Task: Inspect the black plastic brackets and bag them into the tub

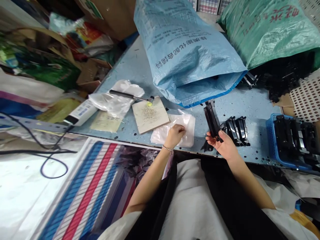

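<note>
My left hand (175,135) rests on a stack of clear plastic bags (189,131) near the table's front edge, its fingers curled and pinching at the top bag. In my right hand (226,146) is a long black plastic part (211,116), held upright a little above the table, with thumb and fingers closed round its lower end. Just right of it, several similar black parts (237,130) lie side by side. Another dark piece (208,146) lies under my right hand, partly hidden.
A hammer (125,94) lies across crumpled plastic and a square board (150,115). Behind stand a blue woven sack (185,50) and a green sack (272,30) spilling black parts. A blue basket (272,140) of black parts is at right. A white boxed device (82,111) sits left.
</note>
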A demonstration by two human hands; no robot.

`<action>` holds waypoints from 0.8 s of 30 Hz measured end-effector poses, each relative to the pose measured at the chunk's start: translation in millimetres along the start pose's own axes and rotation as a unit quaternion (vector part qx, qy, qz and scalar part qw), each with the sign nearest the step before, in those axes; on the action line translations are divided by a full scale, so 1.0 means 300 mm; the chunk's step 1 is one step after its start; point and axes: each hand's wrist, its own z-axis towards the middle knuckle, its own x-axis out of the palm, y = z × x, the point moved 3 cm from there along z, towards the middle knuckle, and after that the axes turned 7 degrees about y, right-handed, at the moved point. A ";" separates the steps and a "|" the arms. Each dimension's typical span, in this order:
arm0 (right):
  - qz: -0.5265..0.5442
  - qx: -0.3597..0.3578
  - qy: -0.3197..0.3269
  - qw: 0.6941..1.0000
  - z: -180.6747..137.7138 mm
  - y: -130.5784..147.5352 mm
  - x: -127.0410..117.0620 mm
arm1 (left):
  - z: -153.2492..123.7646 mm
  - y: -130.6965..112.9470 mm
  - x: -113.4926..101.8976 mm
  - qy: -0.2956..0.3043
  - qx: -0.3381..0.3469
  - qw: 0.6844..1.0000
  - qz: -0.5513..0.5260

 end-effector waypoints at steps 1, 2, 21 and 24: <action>0.028 0.012 0.006 1.000 0.020 -0.014 0.020 | -0.001 0.014 -0.014 0.002 -0.007 1.000 -0.025; 0.054 0.024 0.012 0.998 0.043 -0.026 0.042 | -0.003 0.024 -0.026 0.000 -0.014 0.999 -0.047; 0.098 0.023 -0.018 0.995 0.289 -0.158 0.214 | -0.094 -0.072 -0.143 -0.020 0.084 0.995 0.056; 0.082 -0.030 -0.033 0.996 0.265 -0.127 0.210 | -0.118 -0.073 -0.152 0.026 0.094 0.972 0.212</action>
